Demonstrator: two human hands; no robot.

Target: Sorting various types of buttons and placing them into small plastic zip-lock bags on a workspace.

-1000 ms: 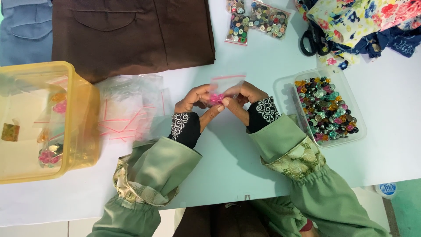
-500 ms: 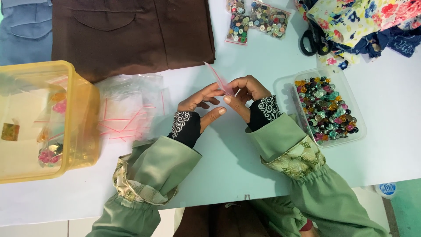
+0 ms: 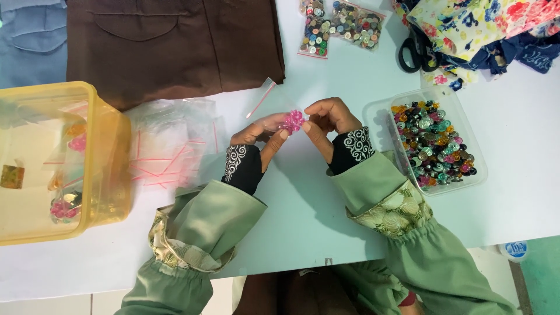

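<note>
My left hand (image 3: 261, 135) and my right hand (image 3: 325, 118) meet over the middle of the white table (image 3: 303, 210). Between their fingertips is a small clear zip bag (image 3: 274, 105) with a red seal strip, holding a cluster of pink buttons (image 3: 293, 120). Both hands pinch the bag, the left from below, the right at the side. A clear plastic tray of mixed coloured buttons (image 3: 434, 143) stands just right of my right wrist. A loose pile of empty zip bags (image 3: 169, 146) lies left of my left hand.
A yellow plastic tub (image 3: 111, 146) with filled bags stands at the left. Brown cloth (image 3: 175, 41) and blue cloth (image 3: 29, 41) lie at the back. Two bags of buttons (image 3: 341, 23), black scissors (image 3: 415, 52) and floral fabric (image 3: 478, 26) are at the back right.
The bag's open top has swung from flat to pointing up and left, and the pink buttons now show bunched at its bottom between my fingertips. Hands stayed in place.
</note>
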